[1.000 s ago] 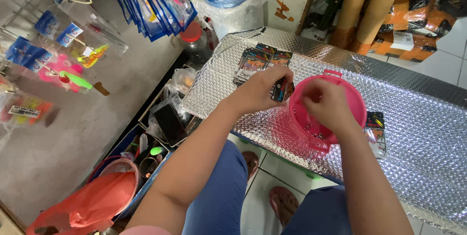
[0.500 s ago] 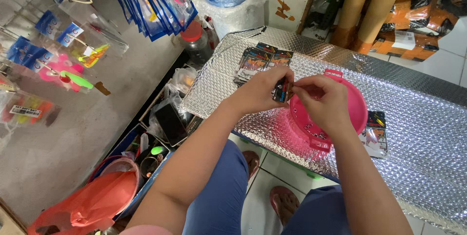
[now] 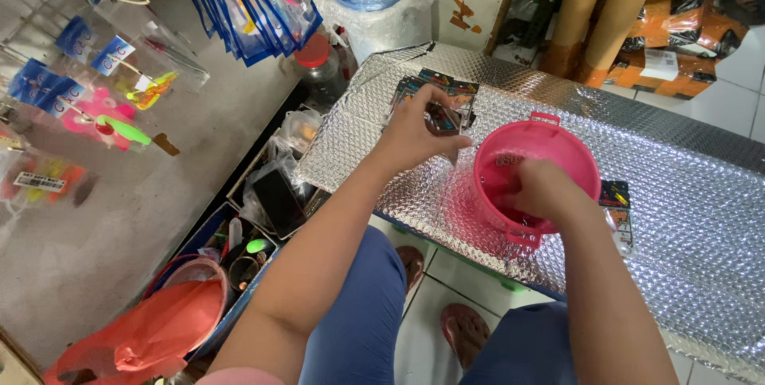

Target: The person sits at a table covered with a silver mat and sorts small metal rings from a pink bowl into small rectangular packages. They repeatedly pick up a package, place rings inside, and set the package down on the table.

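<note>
Packets, small dark printed ones, are what I am handling: my left hand is pinching one small packet between thumb and fingers, holding it up just above the stack of packets that is lying on the silver bubble-foil tabletop. My right hand is reaching down inside the pink bucket, which is standing on the foil just right of the stack; the fingers are curling below the rim, and I cannot tell whether they are closing on anything in there. Another packet is lying flat on the foil, just beside the bucket on its far right side.

Judging by how things lie, I am somewhere in the middle of the work: several packets are sitting in the stack, one is in my grip, one is lying apart, and the bucket's contents are hidden by my hand. To my left, hanging blue bags and a red plastic bag on the floor are waiting untouched.
</note>
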